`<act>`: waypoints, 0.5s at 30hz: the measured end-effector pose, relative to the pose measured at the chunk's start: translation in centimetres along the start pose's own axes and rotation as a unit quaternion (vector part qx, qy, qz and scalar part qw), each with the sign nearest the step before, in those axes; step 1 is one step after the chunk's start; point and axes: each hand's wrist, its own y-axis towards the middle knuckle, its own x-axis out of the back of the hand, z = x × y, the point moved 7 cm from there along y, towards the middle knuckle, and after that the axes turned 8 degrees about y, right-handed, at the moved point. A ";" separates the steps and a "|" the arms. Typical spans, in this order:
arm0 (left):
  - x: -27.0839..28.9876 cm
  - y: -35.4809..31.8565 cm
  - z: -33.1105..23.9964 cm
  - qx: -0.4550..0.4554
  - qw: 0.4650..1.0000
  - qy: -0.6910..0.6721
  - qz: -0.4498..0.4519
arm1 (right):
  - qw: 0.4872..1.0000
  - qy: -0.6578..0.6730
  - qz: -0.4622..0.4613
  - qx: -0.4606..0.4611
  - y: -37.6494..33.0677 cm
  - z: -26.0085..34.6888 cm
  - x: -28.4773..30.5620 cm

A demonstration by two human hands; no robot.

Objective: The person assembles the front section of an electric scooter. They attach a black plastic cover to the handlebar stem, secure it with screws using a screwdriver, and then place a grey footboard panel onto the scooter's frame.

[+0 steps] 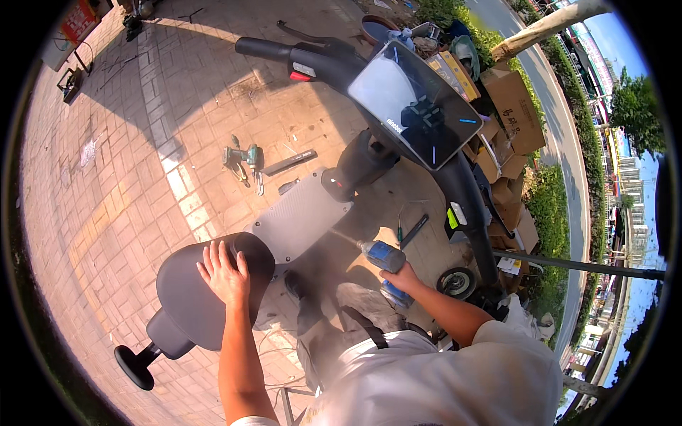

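Note:
My left hand [229, 275] lies flat with spread fingers on the black seat [186, 287] of an electric scooter. In my right hand [405, 277] is a blue cordless drill [384, 254], gripped by its handle. Its long bit points left toward the near edge of the scooter's grey footboard [295, 224]; whether the tip touches a screw there cannot be made out. Beyond the footboard rise the black steering column [362, 162] and the handlebar [330, 67], with a glossy display [419, 106] in its middle.
On the paving past the footboard lie a green-and-black power tool [245, 153], pliers [259, 183] and a black bar [290, 162]. A screwdriver [399, 232] lies right of the column. Cardboard boxes [513, 106] pile up at the right, with a small wheel [456, 282] nearer me.

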 end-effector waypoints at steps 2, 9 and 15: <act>-0.4 0.2 0.1 0.004 1.000 0.010 0.013 | 0.996 -0.043 -0.027 0.068 1.6 1.6 -0.3; -1.2 -0.2 0.6 -0.021 0.999 0.031 -0.028 | 0.988 -0.069 -0.018 0.140 6.9 3.7 -3.8; -1.5 -0.3 0.6 -0.015 0.999 0.036 -0.016 | 0.983 -0.168 0.042 0.068 11.3 2.5 -7.2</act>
